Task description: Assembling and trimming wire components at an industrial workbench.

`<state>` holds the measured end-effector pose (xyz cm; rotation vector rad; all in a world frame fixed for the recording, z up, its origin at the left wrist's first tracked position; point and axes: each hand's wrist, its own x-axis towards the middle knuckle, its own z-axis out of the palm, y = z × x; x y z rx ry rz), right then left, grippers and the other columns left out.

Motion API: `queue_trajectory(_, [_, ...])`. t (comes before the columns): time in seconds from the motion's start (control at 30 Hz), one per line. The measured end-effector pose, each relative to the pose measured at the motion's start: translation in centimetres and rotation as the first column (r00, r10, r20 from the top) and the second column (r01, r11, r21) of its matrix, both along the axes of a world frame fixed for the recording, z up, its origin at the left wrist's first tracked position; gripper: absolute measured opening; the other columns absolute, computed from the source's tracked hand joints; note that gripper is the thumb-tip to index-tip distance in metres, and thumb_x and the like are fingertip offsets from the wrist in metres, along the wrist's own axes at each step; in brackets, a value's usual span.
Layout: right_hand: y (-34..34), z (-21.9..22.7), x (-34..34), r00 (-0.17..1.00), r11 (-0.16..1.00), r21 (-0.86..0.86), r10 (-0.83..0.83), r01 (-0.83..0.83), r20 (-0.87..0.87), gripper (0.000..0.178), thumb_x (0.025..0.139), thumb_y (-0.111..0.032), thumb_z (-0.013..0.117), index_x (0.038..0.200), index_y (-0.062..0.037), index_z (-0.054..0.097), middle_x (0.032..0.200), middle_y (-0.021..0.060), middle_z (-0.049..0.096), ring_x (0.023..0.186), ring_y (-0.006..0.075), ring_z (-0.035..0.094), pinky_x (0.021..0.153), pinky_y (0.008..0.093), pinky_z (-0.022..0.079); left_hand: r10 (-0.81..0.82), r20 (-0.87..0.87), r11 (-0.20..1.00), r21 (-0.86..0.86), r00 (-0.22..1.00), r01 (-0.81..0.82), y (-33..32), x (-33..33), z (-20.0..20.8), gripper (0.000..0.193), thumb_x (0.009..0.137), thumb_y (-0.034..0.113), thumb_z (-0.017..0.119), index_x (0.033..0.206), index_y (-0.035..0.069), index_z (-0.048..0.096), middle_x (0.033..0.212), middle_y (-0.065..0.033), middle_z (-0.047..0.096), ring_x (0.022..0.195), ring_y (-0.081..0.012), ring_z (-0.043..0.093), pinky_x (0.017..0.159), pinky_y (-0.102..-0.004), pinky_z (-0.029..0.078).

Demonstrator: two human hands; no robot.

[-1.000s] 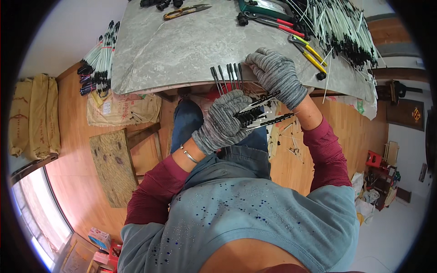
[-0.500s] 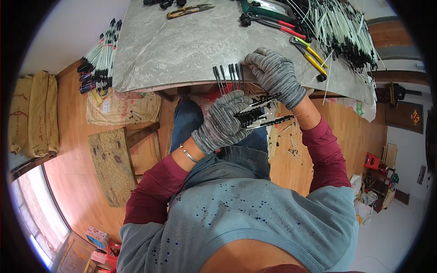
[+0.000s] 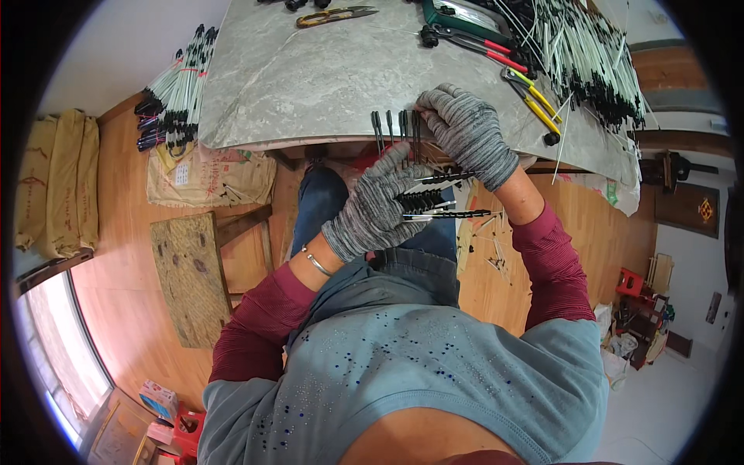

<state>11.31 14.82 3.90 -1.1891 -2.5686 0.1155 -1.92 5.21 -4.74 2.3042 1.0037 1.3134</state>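
Note:
Both my hands wear grey knit gloves. My left hand (image 3: pixel 373 206) is closed around a bundle of thin black-tipped white rods (image 3: pixel 438 203), held below the near edge of the grey table (image 3: pixel 310 77). My right hand (image 3: pixel 469 132) rests on the table edge, its fingers touching a short row of black-tipped rods (image 3: pixel 395 128) that lie side by side there. My wrist carries a thin bracelet.
A large pile of white rods (image 3: pixel 589 54) covers the table's right end. Pliers with red handles (image 3: pixel 473 46), yellow-handled pliers (image 3: pixel 531 97) and small scissors (image 3: pixel 335 15) lie on top. Another rod bundle (image 3: pixel 174 97) sits left. A woven stool (image 3: pixel 190 275) and sacks stand on the wooden floor.
My right hand has shifted slightly left along the table edge onto the row of rods. The left hand keeps its bundle in place.

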Motion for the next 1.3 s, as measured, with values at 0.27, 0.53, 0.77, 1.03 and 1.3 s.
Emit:
queue_trajectory(0.27, [-0.3, 0.0, -0.8, 0.999, 0.996, -0.086, 0.027, -0.03, -0.033, 0.013, 0.073, -0.014, 0.05, 0.083, -0.008, 0.054, 0.078, 0.0082, 0.052, 0.072, 0.0254, 0.052, 0.062, 0.0333, 0.043, -0.001, 0.008, 1.0, -0.027, 1.0, 0.001, -0.3, -0.9, 2.2, 0.025, 0.061, 0.021, 0.064, 0.086, 0.017, 0.058, 0.091, -0.004, 0.057, 0.095, -0.0203, 0.051, 0.097, -0.045, 0.017])
queue_trajectory(0.53, [-0.1, -0.1, -1.3, 0.992, 0.991, -0.068, 0.107, -0.111, -0.065, 0.013, 0.073, -0.013, 0.05, 0.084, -0.007, 0.054, 0.076, 0.0085, 0.052, 0.071, 0.0253, 0.052, 0.062, 0.0325, 0.043, -0.053, 0.023, 0.997, -0.063, 0.998, 0.054, -0.3, -1.4, 2.1, 0.023, 0.062, 0.021, 0.063, 0.085, 0.016, 0.059, 0.092, -0.0051, 0.057, 0.094, -0.0194, 0.052, 0.097, -0.0457, 0.018])
queue_trajectory(0.77, [-0.1, 0.0, -1.3, 0.979, 0.964, -0.227, 0.096, -0.136, -0.178, 0.016, 0.073, -0.01, 0.05, 0.087, -0.0059, 0.054, 0.078, 0.0092, 0.055, 0.073, 0.0259, 0.053, 0.064, 0.0314, 0.043, -0.03, 0.038, 0.989, -0.145, 0.999, 0.036, -0.5, -1.3, -0.1, 0.022, 0.063, 0.021, 0.062, 0.084, 0.017, 0.059, 0.092, -0.0055, 0.057, 0.095, -0.0182, 0.052, 0.095, -0.0465, 0.02])
queue_trajectory(1.03, [0.5, 0.0, -1.0, 0.955, 0.956, -0.218, 0.137, -0.198, -0.264, 0.017, 0.072, -0.01, 0.051, 0.088, -0.0061, 0.055, 0.078, 0.0092, 0.055, 0.073, 0.026, 0.053, 0.065, 0.0314, 0.043, -0.079, -0.111, 0.992, -0.102, 0.991, 0.067, -0.6, -1.6, 1.7, 0.037, 0.061, 0.026, 0.064, 0.095, 0.015, 0.056, 0.103, -0.0041, 0.051, 0.108, -0.0237, 0.039, 0.096, -0.0419, 0.022])
queue_trajectory(1.3, [-0.1, 2.2, -0.4, 0.987, 0.985, -0.17, 0.066, -0.041, 0.144, 0.015, 0.072, -0.013, 0.05, 0.085, -0.008, 0.056, 0.077, 0.0076, 0.053, 0.076, 0.025, 0.052, 0.066, 0.0333, 0.042, -0.059, -0.053, 0.996, -0.063, 0.997, 0.056, -0.6, -1.5, 0.6, 0.037, 0.061, 0.027, 0.064, 0.096, 0.016, 0.056, 0.103, -0.0033, 0.052, 0.105, -0.0222, 0.042, 0.095, -0.0454, 0.024])
